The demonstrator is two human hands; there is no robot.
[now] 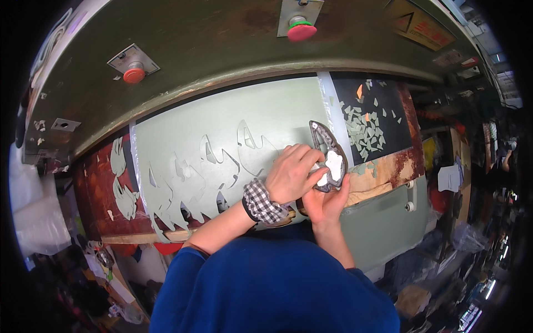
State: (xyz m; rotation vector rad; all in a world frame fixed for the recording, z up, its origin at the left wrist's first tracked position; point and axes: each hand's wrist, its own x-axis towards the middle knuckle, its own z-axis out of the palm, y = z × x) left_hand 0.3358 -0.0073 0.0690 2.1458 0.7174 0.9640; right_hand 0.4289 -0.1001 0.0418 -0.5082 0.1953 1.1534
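Blue sleeves (266, 288) fill the bottom of the view, closest to the camera, both forearms coming up from there to the press bed.

The left hand (291, 173) has a checked scrunchie (261, 202) on its wrist. It's curled over the lower end of a cutting die (328, 156), fingers (307, 154) bent and pressing on top of the white piece sitting inside the die. So not spread at all, more of a loose claw on the die.

The right hand (325, 202) sits underneath, palm up, cupping the die's lower edge from below with the fingers wrapped narrowly around it. I can't tell exactly how tight the grip is, since the left hand covers part of it.

The die is a dark curved steel frame, kind of leaf shaped. It rests at the right edge of the pale green sheet (233, 127), partly over the wooden board (383, 169).

The sheet already has a row of shapes punched out of it. Green scraps (363, 127) are scattered on the black pad to the right. Two red buttons (134, 75) (301, 31) sit on the olive press head (222, 44) above.
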